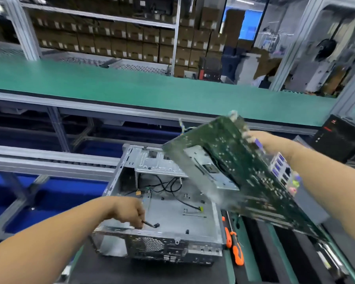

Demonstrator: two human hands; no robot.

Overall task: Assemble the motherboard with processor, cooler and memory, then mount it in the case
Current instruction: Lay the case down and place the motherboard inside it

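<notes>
— Green underside up: we've got the motherboard [244, 177] tilted in the air above the open case [162, 218], its port block toward our right wrist. The cooler side faces away, so we can't see what's fitted there.

— And our grip on it?

— Our right hand [268, 143] has its fingers curled round the far edge, one hand only. Our left hand [129, 212] is down inside the case, pinching a black cable [151, 224] near the front wall.

— What could go wrong, do we think?

— The board is heavy on one side, so a single edge grip could let it swing and knock a corner on the case rim. Loose cables lying on the case floor could also get trapped beneath it unless we hold them aside. And the orange screwdriver [237, 250] on the desk [260, 263] lies just beside the case, where our elbow could catch it.
</notes>
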